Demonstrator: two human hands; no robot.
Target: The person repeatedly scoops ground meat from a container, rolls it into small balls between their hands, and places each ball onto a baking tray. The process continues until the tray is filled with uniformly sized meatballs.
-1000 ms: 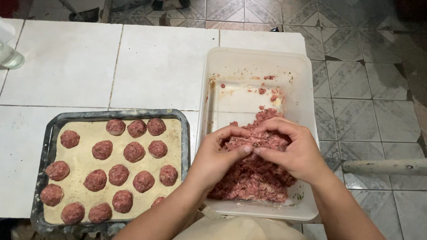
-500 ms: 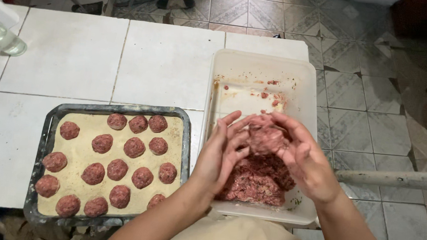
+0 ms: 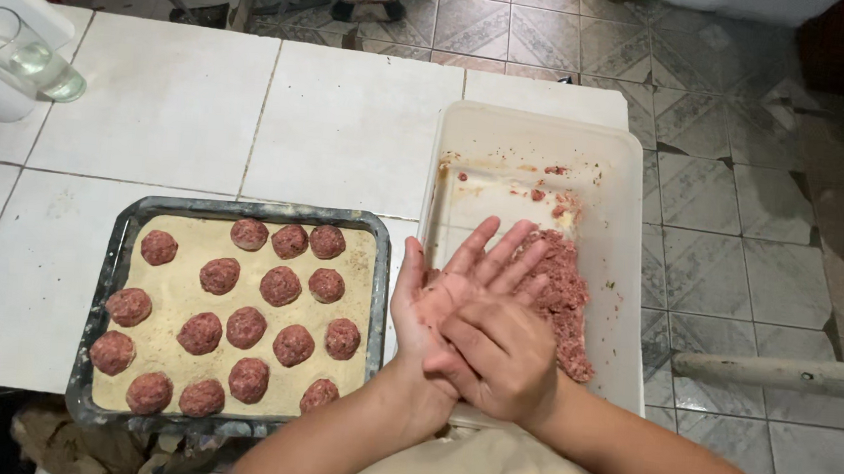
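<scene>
Fingers of my left hand (image 3: 448,293) are now spread flat, while half a second ago they cupped meat; my right hand (image 3: 498,356) lies pressed over its palm, covering whatever is between them. Ground meat (image 3: 562,291) stays in the white tub (image 3: 630,232), lower centre-right.

The ground meat (image 3: 566,297) lies as a reddish-pink, lumpy mass in the near right part of a pale rectangular plastic tub (image 3: 630,232), whose far end holds only smears and small scraps.
</scene>
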